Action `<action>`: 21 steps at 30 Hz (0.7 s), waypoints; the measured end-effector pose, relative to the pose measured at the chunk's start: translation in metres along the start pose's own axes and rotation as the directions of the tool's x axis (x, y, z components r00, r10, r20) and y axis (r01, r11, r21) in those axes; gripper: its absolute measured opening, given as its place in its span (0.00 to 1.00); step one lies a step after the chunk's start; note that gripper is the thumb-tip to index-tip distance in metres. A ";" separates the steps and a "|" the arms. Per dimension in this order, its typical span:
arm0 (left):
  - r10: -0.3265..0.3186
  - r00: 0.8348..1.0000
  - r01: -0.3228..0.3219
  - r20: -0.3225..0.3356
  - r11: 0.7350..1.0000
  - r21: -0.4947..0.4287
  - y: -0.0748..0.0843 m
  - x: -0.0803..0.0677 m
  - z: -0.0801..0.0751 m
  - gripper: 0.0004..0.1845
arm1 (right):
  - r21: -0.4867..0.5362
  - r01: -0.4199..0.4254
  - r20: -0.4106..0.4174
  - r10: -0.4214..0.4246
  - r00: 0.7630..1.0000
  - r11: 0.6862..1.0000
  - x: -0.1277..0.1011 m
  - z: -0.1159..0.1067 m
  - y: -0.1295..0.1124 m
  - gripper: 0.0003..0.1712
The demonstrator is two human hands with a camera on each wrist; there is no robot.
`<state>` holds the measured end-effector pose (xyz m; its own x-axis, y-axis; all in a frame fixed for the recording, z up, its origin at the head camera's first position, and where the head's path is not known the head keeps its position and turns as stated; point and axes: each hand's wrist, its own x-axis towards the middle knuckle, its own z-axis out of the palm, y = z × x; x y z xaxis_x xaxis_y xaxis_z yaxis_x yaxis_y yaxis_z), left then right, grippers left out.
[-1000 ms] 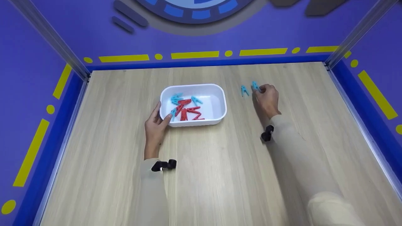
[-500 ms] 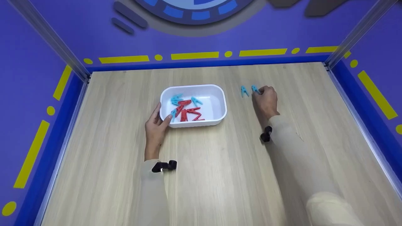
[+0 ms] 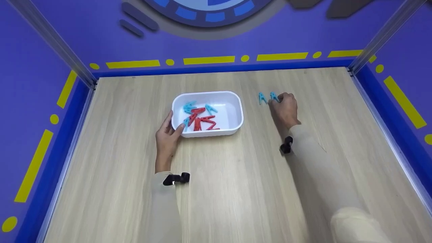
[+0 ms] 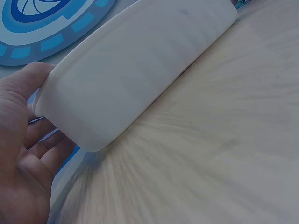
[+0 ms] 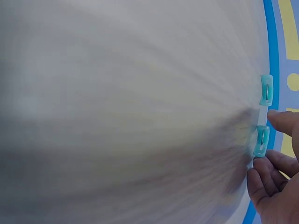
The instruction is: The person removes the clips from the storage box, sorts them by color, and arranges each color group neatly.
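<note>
My left hand (image 3: 166, 140) grips the left end of a white plastic basin (image 3: 236, 126), thumb over the near rim and fingers along the outer wall. Red clothespins (image 3: 197, 123) and light-blue clothespins (image 3: 211, 108) lie loose inside it, mostly toward the left. To the basin's right, a light-blue clothespin (image 3: 262, 98) stands on the table. A second light-blue clothespin (image 3: 274, 97) is beside it, right at the fingertips of my right hand (image 3: 286, 108). In the right wrist view this clothespin (image 5: 261, 141) sits between thumb and fingers, the thumb spread away from it.
The wooden table (image 3: 216, 185) ends at a purple back wall (image 3: 209, 44) with yellow marks. Side walls with metal posts (image 3: 57, 44) enclose it left and right.
My right hand has lowered the second light-blue clothespin to the table beside the first, and its thumb is now apart from it. The left hand and basin have stayed put.
</note>
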<state>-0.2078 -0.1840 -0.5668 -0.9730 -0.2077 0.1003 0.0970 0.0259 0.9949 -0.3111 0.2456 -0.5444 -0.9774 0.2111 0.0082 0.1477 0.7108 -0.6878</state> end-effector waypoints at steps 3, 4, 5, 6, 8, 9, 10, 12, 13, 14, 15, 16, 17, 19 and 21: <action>0.007 1.000 -0.007 0.002 1.000 -0.012 0.000 0.000 0.000 0.39 | 0.004 0.003 0.000 -0.003 1.000 1.000 -0.002 0.000 -0.001 0.27; 0.008 1.000 -0.008 0.000 1.000 -0.016 0.000 0.000 0.000 0.39 | 0.007 0.002 0.001 -0.002 1.000 1.000 -0.002 -0.001 -0.001 0.26; 0.009 1.000 -0.009 -0.002 1.000 -0.019 -0.001 0.000 0.001 0.39 | 0.010 0.000 0.004 0.000 1.000 1.000 -0.002 -0.001 -0.001 0.27; 0.008 1.000 -0.008 -0.003 1.000 -0.019 -0.001 -0.001 0.001 0.39 | 0.015 -0.006 0.009 0.006 1.000 1.000 -0.003 -0.001 -0.002 0.27; 0.002 1.000 -0.002 -0.003 1.000 -0.017 -0.001 0.000 0.001 0.39 | 0.018 -0.013 0.018 0.012 1.000 1.000 -0.002 -0.002 -0.004 0.28; -0.001 1.000 0.000 -0.003 1.000 -0.014 -0.001 0.000 0.001 0.39 | 0.019 -0.014 0.024 0.014 1.000 1.000 -0.002 -0.002 -0.005 0.29; -0.004 1.000 0.004 -0.004 1.000 -0.013 -0.001 0.000 0.001 0.39 | 0.021 -0.013 0.031 0.012 0.999 1.000 -0.002 -0.003 -0.006 0.29; -0.005 1.000 0.005 -0.002 1.000 -0.012 -0.001 -0.001 0.001 0.39 | 0.019 -0.001 0.037 0.001 0.999 1.000 -0.001 -0.004 -0.009 0.31; -0.006 1.000 0.006 0.000 1.000 -0.012 -0.001 -0.001 0.001 0.38 | 0.013 0.012 0.036 -0.012 0.999 1.000 -0.001 -0.004 -0.011 0.31; -0.007 1.000 0.007 -0.002 1.000 -0.014 -0.001 -0.001 0.001 0.38 | 0.010 0.025 0.033 -0.026 0.999 1.000 -0.001 -0.004 -0.012 0.32; -0.007 1.000 0.007 -0.002 1.000 -0.013 -0.001 -0.001 0.001 0.38 | 0.008 0.039 0.031 -0.039 0.999 0.999 -0.001 -0.005 -0.014 0.32; -0.008 1.000 0.008 -0.002 1.000 -0.013 -0.001 -0.001 0.001 0.38 | 0.004 0.054 0.026 -0.054 0.998 0.999 -0.001 -0.004 -0.016 0.32; -0.008 1.000 0.008 0.000 1.000 -0.010 -0.001 -0.001 0.001 0.38 | 0.000 0.071 0.018 -0.071 0.997 0.997 0.000 -0.004 -0.018 0.31; -0.009 1.000 0.009 0.001 1.000 -0.005 0.000 -0.001 0.001 0.38 | 0.006 0.108 0.004 -0.108 0.994 0.994 -0.001 -0.003 -0.024 0.30; -0.009 1.000 0.009 0.001 1.000 0.002 0.000 0.000 0.000 0.38 | 0.032 0.159 -0.013 -0.159 0.987 0.987 -0.003 -0.001 -0.033 0.29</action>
<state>-0.2076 -0.1838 -0.5665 -0.9740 -0.2071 0.0915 0.0880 0.0259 0.9958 -0.3127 0.2223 -0.5206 -0.9865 0.1042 0.1264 -0.0143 0.7137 -0.7003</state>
